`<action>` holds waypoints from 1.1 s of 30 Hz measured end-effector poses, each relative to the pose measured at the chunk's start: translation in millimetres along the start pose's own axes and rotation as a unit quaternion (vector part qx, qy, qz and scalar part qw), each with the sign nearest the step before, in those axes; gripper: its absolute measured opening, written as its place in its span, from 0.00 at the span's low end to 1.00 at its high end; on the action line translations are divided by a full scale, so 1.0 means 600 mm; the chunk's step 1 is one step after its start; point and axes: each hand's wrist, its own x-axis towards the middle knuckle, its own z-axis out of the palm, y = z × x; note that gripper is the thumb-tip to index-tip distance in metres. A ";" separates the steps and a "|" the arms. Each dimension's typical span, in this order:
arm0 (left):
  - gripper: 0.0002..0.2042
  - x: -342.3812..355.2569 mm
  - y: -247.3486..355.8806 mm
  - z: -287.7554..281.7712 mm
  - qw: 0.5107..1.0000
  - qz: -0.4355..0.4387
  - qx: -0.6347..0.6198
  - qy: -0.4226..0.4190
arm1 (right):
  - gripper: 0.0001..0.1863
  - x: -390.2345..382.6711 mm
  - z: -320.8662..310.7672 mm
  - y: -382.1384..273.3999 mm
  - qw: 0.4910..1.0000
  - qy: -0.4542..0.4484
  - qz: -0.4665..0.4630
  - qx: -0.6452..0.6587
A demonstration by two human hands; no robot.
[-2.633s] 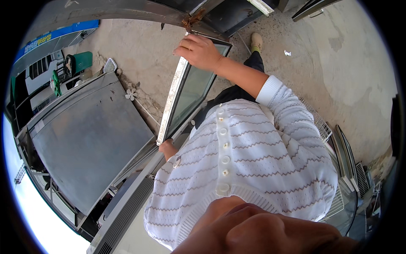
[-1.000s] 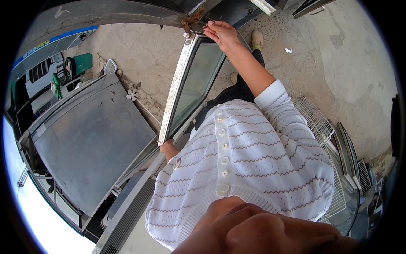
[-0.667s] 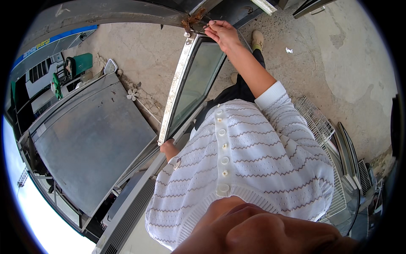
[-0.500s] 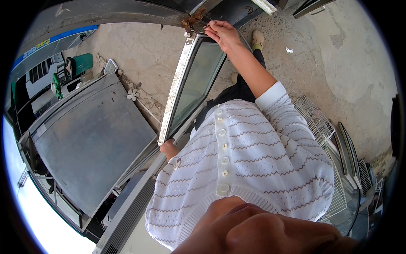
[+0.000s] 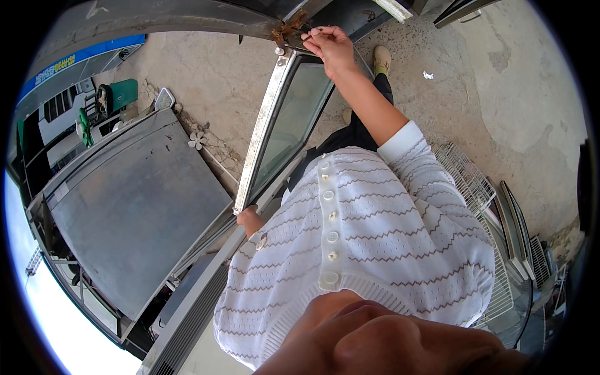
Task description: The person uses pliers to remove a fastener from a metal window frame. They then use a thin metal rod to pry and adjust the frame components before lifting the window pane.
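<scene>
A glass door [image 5: 292, 119] with a scuffed white metal edge and a dark gasket stands ajar in front of me. My left hand [image 5: 250, 220] is closed around its near end, with most of the fingers hidden. At the far end, my right hand [image 5: 330, 50] reaches out beside a rusty hinge bracket [image 5: 286, 31] on the dark metal frame. Its thumb and forefinger are pinched together on a small, thin, dark piece, too small to make out. A pale bolt head [image 5: 279, 52] shows on the door's corner.
On the left sits a large grey metal panel [image 5: 137, 200], with a green bin [image 5: 124, 92] beyond. White wire racks [image 5: 462, 175] lean at my right. A white scrap [image 5: 428, 75] lies on the concrete. The dark frame beam [image 5: 187, 22] crosses the top.
My right hand has shifted very slightly by the hinge bracket, its fingers turning a little around the small piece. The left hand and the door hold still.
</scene>
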 end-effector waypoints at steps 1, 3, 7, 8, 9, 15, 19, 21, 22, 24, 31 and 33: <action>0.26 -0.019 0.012 -0.012 0.999 0.012 -0.009 0.037 | 0.07 -0.003 0.000 0.001 1.000 0.002 -0.016 -0.003; 0.25 -0.080 0.041 -0.048 0.993 0.032 -0.027 0.110 | 0.07 -0.015 0.006 0.002 0.999 0.023 -0.030 -0.001; 0.25 -0.044 0.009 -0.008 0.988 0.024 -0.079 0.133 | 0.06 -0.031 0.021 0.013 0.997 0.042 -0.053 0.035; 0.25 -0.032 0.007 -0.005 0.987 -0.004 -0.105 0.122 | 0.06 -0.032 0.022 0.014 0.997 0.036 -0.066 0.035; 0.26 -0.026 0.011 -0.009 0.985 -0.030 -0.130 0.111 | 0.06 -0.034 0.024 0.015 0.996 0.031 -0.080 0.033; 0.26 -0.032 0.014 -0.002 0.973 0.027 -0.135 0.185 | 0.04 -0.045 0.037 -0.001 0.904 -0.057 -0.328 -0.268; 0.24 -0.018 -0.006 0.013 0.971 0.064 -0.107 0.205 | 0.06 -0.059 0.053 -0.023 0.736 -0.134 -0.471 -0.467; 0.25 -0.012 -0.016 0.027 0.971 0.081 -0.070 0.214 | 0.06 -0.064 0.059 -0.025 0.690 -0.155 -0.494 -0.506; 0.20 -0.019 -0.004 0.019 0.957 0.100 -0.097 0.255 | 0.06 -0.063 0.062 -0.022 0.662 -0.162 -0.507 -0.528; 0.12 -0.047 0.019 0.005 0.921 0.131 -0.151 0.335 | 0.06 -0.063 0.068 -0.017 0.610 -0.179 -0.526 -0.565; 0.15 -0.027 0.004 0.005 0.975 0.083 -0.030 0.203 | 0.05 -0.060 0.071 -0.019 0.535 -0.236 -0.549 -0.598; 0.11 -0.046 -0.022 0.015 0.938 0.223 -0.008 0.267 | 0.04 -0.055 0.067 -0.019 0.544 -0.244 -0.551 -0.584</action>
